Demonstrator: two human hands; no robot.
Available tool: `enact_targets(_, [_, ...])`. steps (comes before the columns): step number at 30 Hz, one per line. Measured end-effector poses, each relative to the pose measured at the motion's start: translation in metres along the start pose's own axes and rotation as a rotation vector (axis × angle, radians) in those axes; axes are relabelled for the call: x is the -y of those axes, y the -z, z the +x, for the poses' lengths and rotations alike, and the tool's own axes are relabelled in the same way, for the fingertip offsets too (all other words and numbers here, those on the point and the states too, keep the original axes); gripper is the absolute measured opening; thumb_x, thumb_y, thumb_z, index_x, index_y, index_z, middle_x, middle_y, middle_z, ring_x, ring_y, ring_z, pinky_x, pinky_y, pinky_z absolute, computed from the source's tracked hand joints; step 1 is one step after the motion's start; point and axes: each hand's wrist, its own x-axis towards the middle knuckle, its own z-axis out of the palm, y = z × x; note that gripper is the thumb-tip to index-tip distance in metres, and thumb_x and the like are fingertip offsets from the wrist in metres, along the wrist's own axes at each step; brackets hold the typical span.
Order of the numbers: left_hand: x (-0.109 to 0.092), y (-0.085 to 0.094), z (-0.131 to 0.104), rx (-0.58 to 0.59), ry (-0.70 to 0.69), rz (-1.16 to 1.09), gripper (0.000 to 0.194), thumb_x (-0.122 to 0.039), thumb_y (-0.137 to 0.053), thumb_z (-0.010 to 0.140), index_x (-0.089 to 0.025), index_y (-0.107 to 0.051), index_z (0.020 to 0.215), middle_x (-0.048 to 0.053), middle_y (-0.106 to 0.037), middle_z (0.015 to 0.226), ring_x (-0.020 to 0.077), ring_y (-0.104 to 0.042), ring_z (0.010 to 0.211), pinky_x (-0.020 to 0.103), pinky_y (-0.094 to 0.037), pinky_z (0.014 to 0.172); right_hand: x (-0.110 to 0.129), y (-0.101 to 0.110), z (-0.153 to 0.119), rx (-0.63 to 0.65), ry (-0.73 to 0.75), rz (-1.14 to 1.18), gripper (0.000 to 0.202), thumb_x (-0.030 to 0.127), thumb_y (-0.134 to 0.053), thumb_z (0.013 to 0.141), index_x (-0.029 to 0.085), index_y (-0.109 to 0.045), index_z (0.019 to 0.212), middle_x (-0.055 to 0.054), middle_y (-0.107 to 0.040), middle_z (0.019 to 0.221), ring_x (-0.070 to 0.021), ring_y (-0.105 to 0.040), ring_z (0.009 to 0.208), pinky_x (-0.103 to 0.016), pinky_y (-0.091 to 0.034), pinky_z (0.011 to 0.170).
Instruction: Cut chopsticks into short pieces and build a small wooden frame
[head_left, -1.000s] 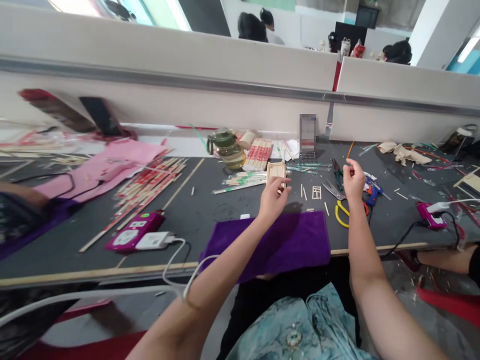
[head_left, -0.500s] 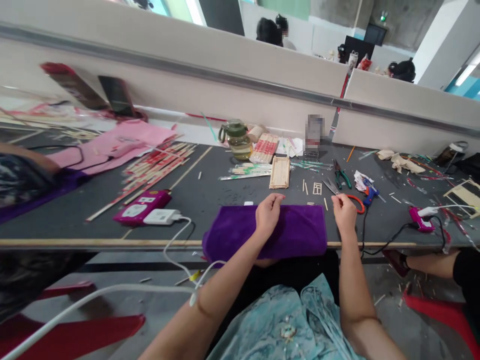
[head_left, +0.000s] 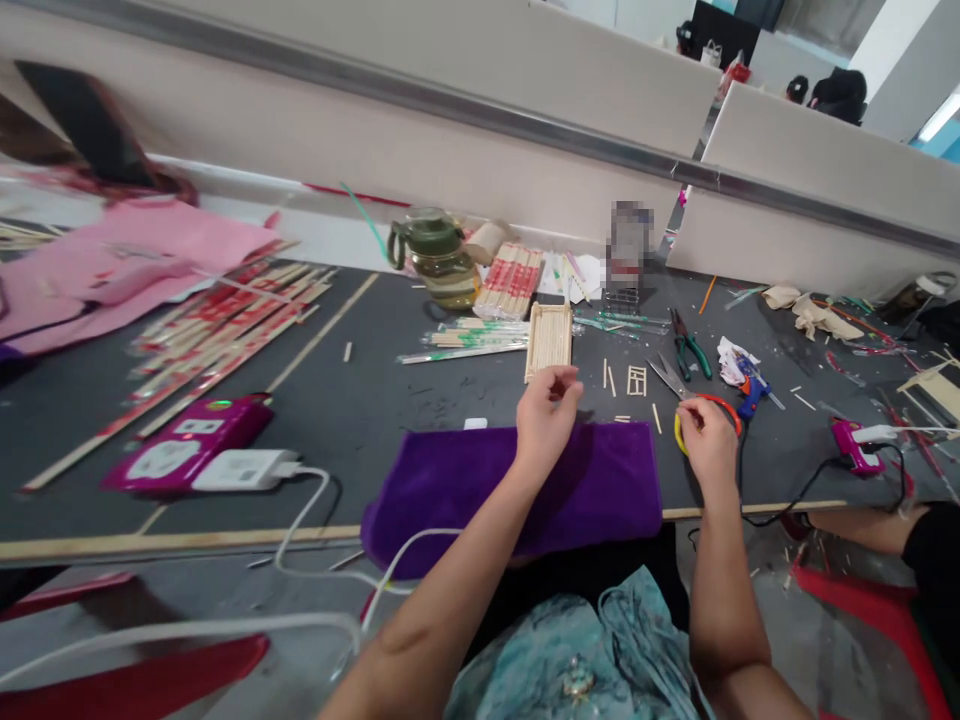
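My left hand [head_left: 546,425] hovers above the back edge of a purple cloth [head_left: 480,480], just in front of a small tray-like panel of light sticks [head_left: 549,338]. Its fingers are curled loosely toward the thumb; anything between them is too small to tell. Beside the scissors [head_left: 675,378], my right hand [head_left: 706,440] covers part of their orange and yellow handles. The thumb and fingers of that hand are pinched together, and what they hold, if anything, cannot be made out. Between the hands lie a small stick frame [head_left: 636,381] and several loose short sticks [head_left: 609,377].
Green-handled pliers [head_left: 688,350] and a blue glue gun [head_left: 750,388] lie at right. Behind are a glass jug [head_left: 441,262] and wrapped sticks [head_left: 510,283]. A magenta power strip [head_left: 191,440] with a white cable is at left, another [head_left: 855,445] at far right.
The view has shifted, so the left side of the table looks nearer. My left hand has moved toward the stick panel, its fingers slightly looser. My right hand is now over the scissors' handles.
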Motion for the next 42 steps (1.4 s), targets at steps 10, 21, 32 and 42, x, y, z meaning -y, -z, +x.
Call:
enact_targets(10, [-0.016,-0.019,0.053,-0.199,0.006,-0.406,0.021,-0.022,-0.068,0.08,-0.02,-0.066,0.101,0.001,-0.063,0.092,0.0093,-0.052,0.067,0.022,-0.042,0.061,0.022,-0.027,0.139,0.297,0.011,-0.441,0.02,0.029,-0.057,0.093,0.025,-0.076,0.087,-0.004,-0.078,0.094,-0.0218,-0.068,0.088,-0.029,-0.041,0.072])
enact_targets(21, [-0.001,-0.013,0.042,-0.128,0.119,-0.421,0.019,-0.025,-0.071,0.084,-0.019,-0.069,0.102,0.001,-0.066,0.087,0.0105,-0.055,0.069,0.024,-0.045,0.066,0.029,-0.082,0.166,0.488,0.111,-0.677,0.023,0.023,-0.053,0.095,0.02,-0.076,0.092,-0.012,-0.078,0.102,-0.028,-0.068,0.103,-0.034,-0.046,0.082])
enact_targets(32, [-0.015,-0.003,0.033,-0.055,0.251,-0.485,0.019,-0.026,-0.075,0.084,-0.022,-0.074,0.102,0.003,-0.069,0.098,0.0117,-0.058,0.075,0.023,-0.048,0.063,0.026,-0.034,0.119,0.272,0.047,0.105,0.006,0.026,-0.061,0.084,0.023,-0.065,0.082,0.002,-0.065,0.073,-0.0143,-0.059,0.065,-0.026,-0.044,0.063])
enact_targets(42, [-0.023,0.003,0.032,0.035,0.362,-0.483,0.018,-0.026,-0.074,0.081,-0.022,-0.074,0.098,0.002,-0.066,0.085,0.0127,-0.055,0.067,0.025,-0.046,0.058,0.028,-0.036,0.11,0.336,0.241,0.031,0.012,0.026,-0.063,0.095,0.024,-0.075,0.09,-0.003,-0.074,0.09,-0.0204,-0.067,0.087,-0.034,-0.05,0.082])
